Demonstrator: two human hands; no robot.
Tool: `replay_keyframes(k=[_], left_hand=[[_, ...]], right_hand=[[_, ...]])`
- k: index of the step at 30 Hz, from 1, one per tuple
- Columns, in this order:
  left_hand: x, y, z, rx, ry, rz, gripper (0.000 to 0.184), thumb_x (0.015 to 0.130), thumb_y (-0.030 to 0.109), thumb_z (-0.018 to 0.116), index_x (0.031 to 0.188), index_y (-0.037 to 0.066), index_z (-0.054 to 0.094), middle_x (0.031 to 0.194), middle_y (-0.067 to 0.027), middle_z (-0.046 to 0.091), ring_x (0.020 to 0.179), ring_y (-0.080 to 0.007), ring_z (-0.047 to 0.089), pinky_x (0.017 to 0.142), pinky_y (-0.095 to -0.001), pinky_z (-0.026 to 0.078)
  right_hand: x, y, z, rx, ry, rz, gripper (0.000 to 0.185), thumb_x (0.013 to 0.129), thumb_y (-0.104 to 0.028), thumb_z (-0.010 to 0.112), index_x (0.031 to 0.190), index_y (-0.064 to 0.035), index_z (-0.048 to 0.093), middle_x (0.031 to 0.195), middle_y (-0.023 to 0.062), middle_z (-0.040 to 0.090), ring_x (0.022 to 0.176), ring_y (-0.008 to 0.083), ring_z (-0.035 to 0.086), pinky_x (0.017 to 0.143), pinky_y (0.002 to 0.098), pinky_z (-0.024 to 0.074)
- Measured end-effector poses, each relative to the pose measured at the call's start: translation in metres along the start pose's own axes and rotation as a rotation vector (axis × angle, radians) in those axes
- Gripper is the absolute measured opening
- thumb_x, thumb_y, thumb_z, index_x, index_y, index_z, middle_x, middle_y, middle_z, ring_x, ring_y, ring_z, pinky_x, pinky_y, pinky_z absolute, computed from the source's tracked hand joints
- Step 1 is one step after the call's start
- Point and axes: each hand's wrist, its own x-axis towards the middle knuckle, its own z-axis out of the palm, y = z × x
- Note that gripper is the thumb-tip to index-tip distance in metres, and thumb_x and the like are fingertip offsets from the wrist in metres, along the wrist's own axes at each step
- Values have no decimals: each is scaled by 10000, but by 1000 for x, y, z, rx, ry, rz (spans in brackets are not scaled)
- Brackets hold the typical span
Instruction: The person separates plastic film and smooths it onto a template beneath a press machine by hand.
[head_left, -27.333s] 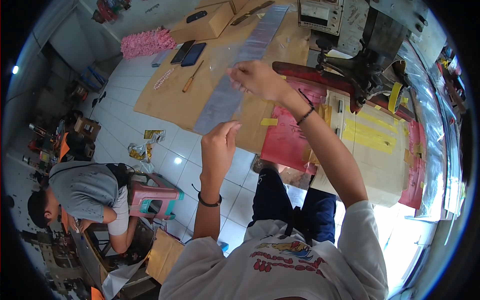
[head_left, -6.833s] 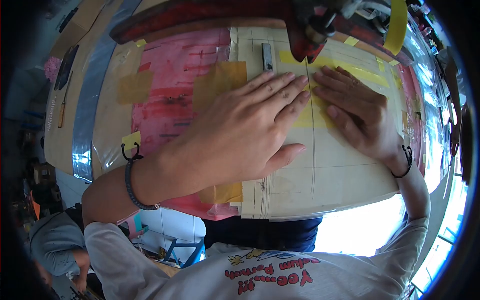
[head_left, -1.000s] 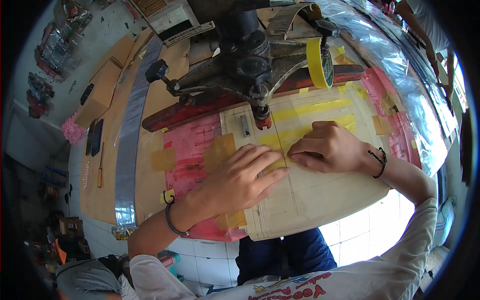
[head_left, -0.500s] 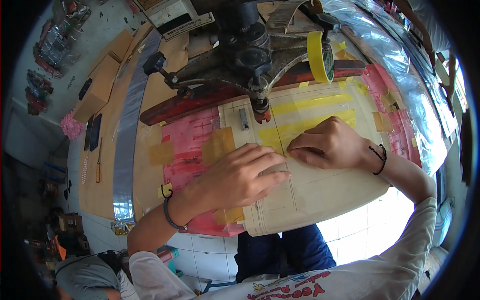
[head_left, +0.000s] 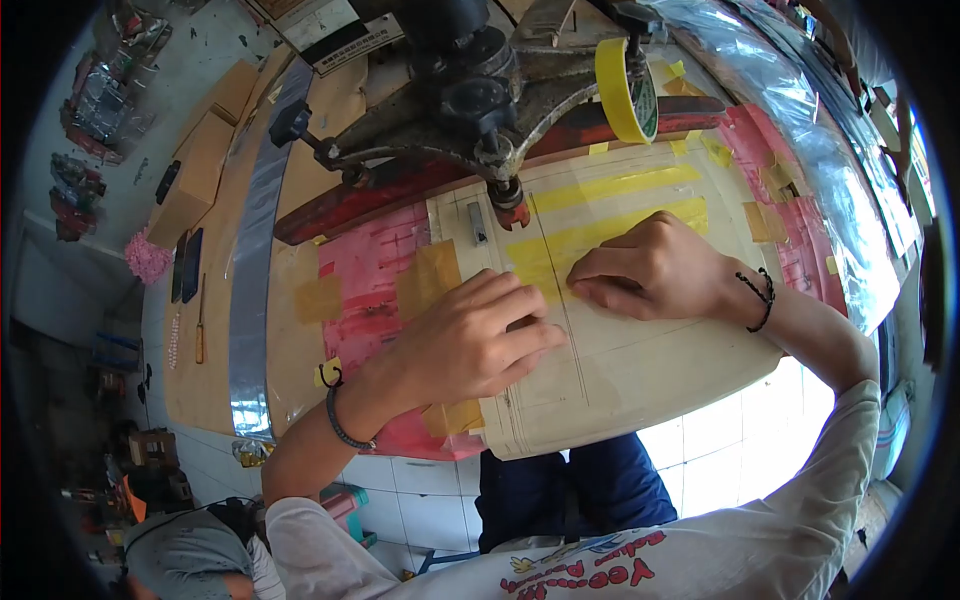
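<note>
A cream-coloured panel [head_left: 640,370] with pencil lines lies in front of me, crossed by strips of yellow tape [head_left: 620,190]. My left hand [head_left: 480,335] rests low over its left part, fingers bent but apart, with nothing visible in them. Close to the lower yellow strip, my right hand [head_left: 655,270] has thumb and fingers pressed together just above the panel; what they pinch, if anything, is hidden. A pink sheet [head_left: 375,270] patched with brown tape [head_left: 430,280] lies under the panel's left side. Near the left fingers sits a small grey metal piece [head_left: 477,224].
A black metal clamp frame [head_left: 400,145] with a red bar [head_left: 330,205] spans the panel's far side. A yellow tape roll [head_left: 615,90] hangs on it. Cardboard boxes [head_left: 190,185] and a screwdriver [head_left: 200,335] lie left. Clear plastic sheeting [head_left: 800,150] covers the right. Another person [head_left: 190,555] is lower left.
The view has shifted slightly. My left hand has drawn back a little to the left, its fingers more bent. My right hand stays pinched near the yellow tape.
</note>
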Motion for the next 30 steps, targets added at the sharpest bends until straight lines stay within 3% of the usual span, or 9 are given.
replay_keyframes(k=[5, 10, 17, 20, 30], left_hand=[[-1, -2, 1, -26, 31, -11, 357, 737, -10, 736, 1072, 107, 781, 916, -56, 613, 863, -268, 592, 815, -391, 514], [0, -3, -1, -22, 18, 3, 351, 744, -26, 722, 1068, 98, 781, 916, -56, 615, 870, -268, 599, 813, -386, 516], [-2, -3, 0, -10, 10, 3, 316, 763, 35, 767, 1071, 105, 779, 919, -52, 615, 880, -261, 606, 822, -388, 517], [-3, -2, 2, -1, 10, 3, 310, 769, 59, 782, 1075, 114, 772, 926, -45, 615, 881, -257, 604, 823, -387, 518], [-5, -4, 2, 26, 25, 12, 293, 777, 80, 793, 1065, 127, 765, 925, -33, 605, 893, -250, 600, 838, -391, 510]], right_hand=[[1, 1, 1, 3, 19, -13, 95, 915, -183, 725, 962, -104, 750, 781, 95, 745, 673, 313, 726, 652, 430, 600], [0, 1, 1, -26, -14, 1, 81, 874, -109, 777, 946, -71, 776, 808, 100, 762, 682, 292, 738, 648, 397, 591], [1, 2, 2, -23, -21, 4, 91, 888, -109, 771, 972, -74, 768, 814, 97, 766, 671, 285, 736, 639, 385, 585], [1, 0, 1, 2, -19, 27, 105, 915, -166, 730, 997, -103, 747, 803, 99, 752, 688, 314, 726, 659, 426, 594], [4, -3, 1, -19, 11, 21, 97, 887, -108, 780, 979, -77, 770, 769, 85, 753, 675, 269, 740, 638, 381, 581]])
